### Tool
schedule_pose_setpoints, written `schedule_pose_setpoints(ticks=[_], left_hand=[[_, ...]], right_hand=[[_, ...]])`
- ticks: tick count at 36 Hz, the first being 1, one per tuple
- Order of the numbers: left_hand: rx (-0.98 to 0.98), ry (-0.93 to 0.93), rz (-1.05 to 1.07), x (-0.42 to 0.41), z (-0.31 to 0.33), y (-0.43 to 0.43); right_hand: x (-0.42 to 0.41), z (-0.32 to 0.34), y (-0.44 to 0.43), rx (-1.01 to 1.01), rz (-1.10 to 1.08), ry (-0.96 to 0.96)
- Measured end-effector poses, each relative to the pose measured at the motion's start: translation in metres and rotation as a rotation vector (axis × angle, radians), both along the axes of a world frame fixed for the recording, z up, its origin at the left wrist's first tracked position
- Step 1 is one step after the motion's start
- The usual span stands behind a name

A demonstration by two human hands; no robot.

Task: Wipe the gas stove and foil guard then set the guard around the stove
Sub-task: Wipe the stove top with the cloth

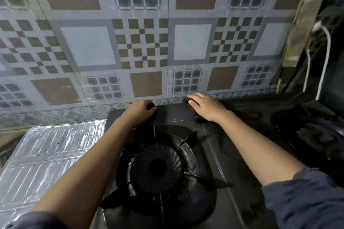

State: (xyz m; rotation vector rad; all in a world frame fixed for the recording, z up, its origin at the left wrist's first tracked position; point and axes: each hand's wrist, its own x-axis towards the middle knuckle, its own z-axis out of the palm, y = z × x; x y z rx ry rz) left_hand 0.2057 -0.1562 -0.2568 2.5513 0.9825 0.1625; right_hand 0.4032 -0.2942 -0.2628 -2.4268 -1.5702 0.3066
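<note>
The black single-burner gas stove [173,115] sits against the tiled wall, its burner and pan supports [158,167] between my forearms. My left hand [138,112] is at the stove's rear edge with its fingers curled over it. At the rear right corner my right hand [204,107] grips the same way, something dark showing between thumb and fingers. Both sets of fingertips are hidden behind the edge. The silver foil guard [48,150] lies flat on the counter left of the stove, speckled with dark spots. No cloth is plainly visible.
The patterned tile wall [141,46] rises right behind the stove. A dark bag or bundle [307,128] fills the right side, with a white cord [324,65] hanging above it beside a taped strip [301,29]. A narrow tiled ledge [55,117] runs behind the foil.
</note>
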Motion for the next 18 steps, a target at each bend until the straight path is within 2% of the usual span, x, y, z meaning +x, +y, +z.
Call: schedule_pose_setpoints(ticks=[18], left_hand=[[-0.115,-0.013,-0.112,0.093,0.009,-0.038]], right_hand=[[0.075,0.0,-0.059,0.01,-0.144,-0.015]])
